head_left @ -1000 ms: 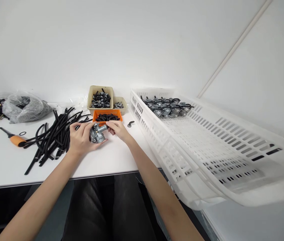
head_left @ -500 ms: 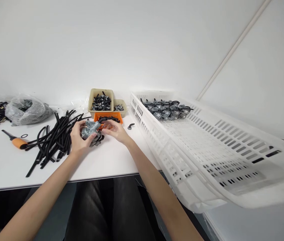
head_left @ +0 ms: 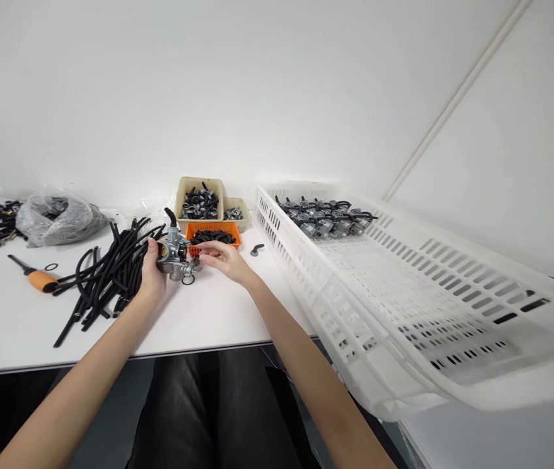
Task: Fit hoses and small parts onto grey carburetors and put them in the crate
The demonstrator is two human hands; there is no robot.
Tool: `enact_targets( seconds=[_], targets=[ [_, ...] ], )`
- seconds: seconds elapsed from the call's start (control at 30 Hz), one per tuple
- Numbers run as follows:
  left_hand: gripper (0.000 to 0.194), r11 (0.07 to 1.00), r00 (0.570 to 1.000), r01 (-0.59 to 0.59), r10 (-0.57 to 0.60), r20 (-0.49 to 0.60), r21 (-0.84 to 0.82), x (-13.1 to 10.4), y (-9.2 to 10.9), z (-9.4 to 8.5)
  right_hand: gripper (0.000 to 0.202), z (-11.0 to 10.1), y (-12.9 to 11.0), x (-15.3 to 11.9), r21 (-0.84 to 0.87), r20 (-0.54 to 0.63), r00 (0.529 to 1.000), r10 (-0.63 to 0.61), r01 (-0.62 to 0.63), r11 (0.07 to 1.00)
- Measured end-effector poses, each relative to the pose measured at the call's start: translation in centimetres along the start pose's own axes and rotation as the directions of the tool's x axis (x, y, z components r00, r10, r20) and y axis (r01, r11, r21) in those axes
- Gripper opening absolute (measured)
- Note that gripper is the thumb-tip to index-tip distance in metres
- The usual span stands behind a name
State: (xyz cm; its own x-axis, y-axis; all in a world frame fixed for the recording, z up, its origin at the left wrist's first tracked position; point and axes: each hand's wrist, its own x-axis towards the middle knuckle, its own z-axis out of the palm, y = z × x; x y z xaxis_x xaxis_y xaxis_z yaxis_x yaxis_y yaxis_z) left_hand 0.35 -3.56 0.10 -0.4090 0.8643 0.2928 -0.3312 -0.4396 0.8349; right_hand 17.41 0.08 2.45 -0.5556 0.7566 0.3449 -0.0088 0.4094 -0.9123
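A silver metal carburetor (head_left: 175,253) is held just above the white table, upright, with a black elbow boot (head_left: 171,217) pointing up from its top. My left hand (head_left: 154,277) is closed round its left side, the thumb near the round bore. At the opposite side, the thumb and fingertips of my right hand (head_left: 228,262) pinch the lower part of the carburetor; exactly which small part they touch is hidden. A thin black ring (head_left: 188,280) shows at its lower right. Behind the right fingers stands an orange basket (head_left: 190,229) of short black rubber pieces.
Black hoses (head_left: 105,273) lie in a pile on the left, beside an orange-handled tool (head_left: 40,280) and a plastic bag (head_left: 59,225). Beige bins (head_left: 221,195) of small parts stand behind. A loose elbow piece (head_left: 257,249) lies near the white crate (head_left: 316,277), which holds several carburetors (head_left: 323,221).
The carburetor has been turned in my hands: its black elbow boot pointed right and now points up. My right fingers have shifted from beside the boot to the body's lower right side.
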Motion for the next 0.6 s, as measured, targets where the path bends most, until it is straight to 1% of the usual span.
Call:
enact_targets(
  seconds=[0.17, 0.33, 0.47, 0.6],
  targets=[
    [0.050, 0.987, 0.994, 0.071, -0.082, -0.070, -0.141, -0.2, 0.6, 0.6, 0.037, 0.3, 0.0, -0.1, -0.020, 0.017, 0.999, 0.039, -0.039, 0.999],
    [0.049, 0.960, 0.984, 0.144, -0.165, -0.070, -0.239, -0.6, 1.2, 1.3, 0.040, 0.4, 0.1, -0.2, -0.020, 0.016, 0.998, 0.059, -0.059, 0.998],
    [0.047, 0.961, 0.986, 0.134, -0.154, -0.066, -0.244, -0.5, 1.2, 1.3, 0.036, 0.3, 0.2, -0.2, -0.051, 0.001, 0.999, 0.054, -0.054, 0.997],
    [0.045, 0.982, 0.994, 0.091, -0.100, -0.043, -0.165, 0.0, 0.3, 0.3, 0.031, 0.3, 0.0, -0.1, -0.081, -0.011, 0.999, 0.047, -0.048, 0.996]
  ],
)
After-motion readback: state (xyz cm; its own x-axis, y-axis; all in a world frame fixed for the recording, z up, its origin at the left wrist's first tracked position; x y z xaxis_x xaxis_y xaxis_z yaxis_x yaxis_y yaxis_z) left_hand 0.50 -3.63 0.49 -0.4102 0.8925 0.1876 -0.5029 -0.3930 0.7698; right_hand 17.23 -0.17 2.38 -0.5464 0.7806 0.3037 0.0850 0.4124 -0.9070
